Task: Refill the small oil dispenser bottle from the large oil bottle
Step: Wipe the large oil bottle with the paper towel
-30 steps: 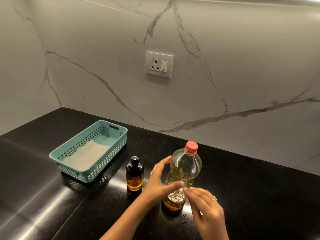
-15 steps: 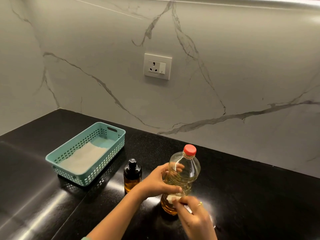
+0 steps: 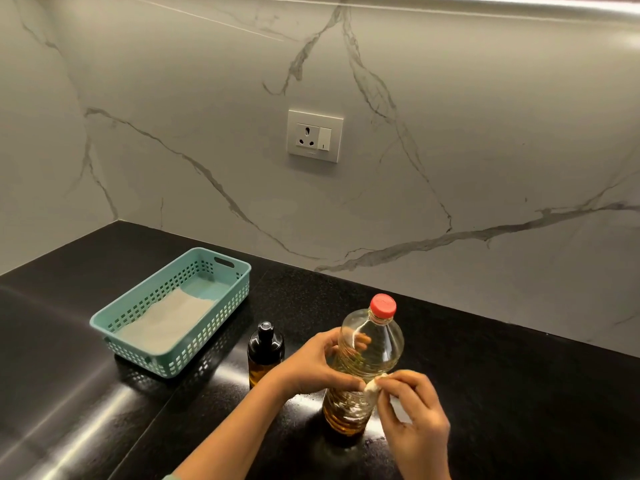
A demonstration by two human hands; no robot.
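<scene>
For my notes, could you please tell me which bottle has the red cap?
The big clear bottle in the left hand; the small one is black-topped.

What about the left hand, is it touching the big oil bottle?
Touching. Head view: left hand grips the large oil bottle, thumb across its front.

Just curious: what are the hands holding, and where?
The left hand grips the large bottle round its middle; the right hand pinches a white wad at its side.

left hand grips large oil bottle | right hand pinches white wad | red cap on
</scene>
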